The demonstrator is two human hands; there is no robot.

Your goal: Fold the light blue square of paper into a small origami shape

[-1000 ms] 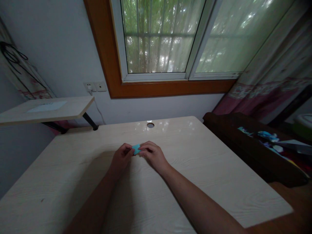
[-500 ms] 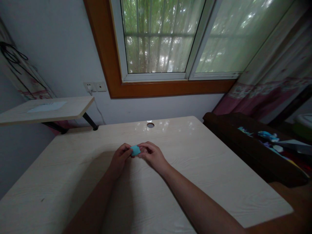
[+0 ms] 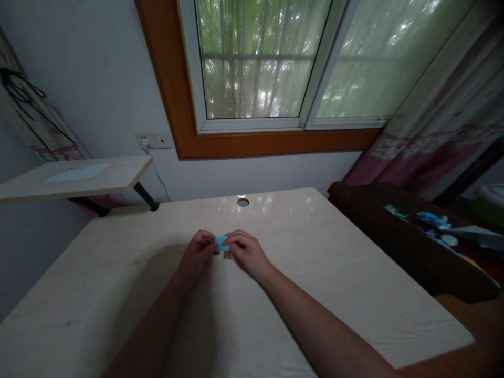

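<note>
The small turquoise folded paper piece [image 3: 221, 243] lies mid-way across the pale wooden table [image 3: 334, 273], its long axis running left to right; the left hand [image 3: 196, 255] pinches its left end, the right hand [image 3: 247, 253] its right end. Both sets of fingertips are closed on it; neither hand is nearer.

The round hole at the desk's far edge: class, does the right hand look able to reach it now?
Probably yes: only bare desk lies between the right hand and the hole, though its fingers pinch the blue paper with the left hand.
</note>
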